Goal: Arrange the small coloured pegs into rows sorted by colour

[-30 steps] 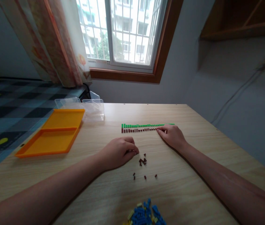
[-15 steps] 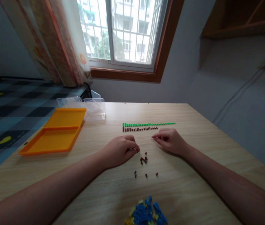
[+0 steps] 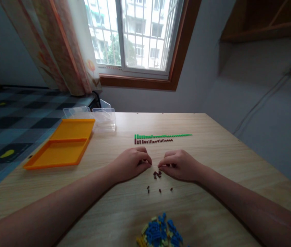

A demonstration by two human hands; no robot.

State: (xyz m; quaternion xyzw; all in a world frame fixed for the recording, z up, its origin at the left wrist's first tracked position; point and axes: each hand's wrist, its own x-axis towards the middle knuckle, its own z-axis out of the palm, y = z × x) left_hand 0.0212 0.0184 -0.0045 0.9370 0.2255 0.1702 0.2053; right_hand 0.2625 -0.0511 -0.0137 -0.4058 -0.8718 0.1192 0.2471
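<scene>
Closely paired at mid-table: left hand (image 3: 132,164) and right hand (image 3: 178,165), both curled, fingertips pinched beside brown bits (image 3: 157,174); grip unclear. Four strays (image 3: 160,190) nearer. Beyond, green row (image 3: 163,136), brown row (image 3: 153,141). Leftward, open orange tray (image 3: 58,152), two clear boxes (image 3: 104,120). Room on table (image 3: 225,154) rightward. Blue pile (image 3: 160,235) at near edge.

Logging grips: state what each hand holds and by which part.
Cannot tell: left hand and right hand curl by the loose brown bricks, fingertips hiding any piece.
</scene>
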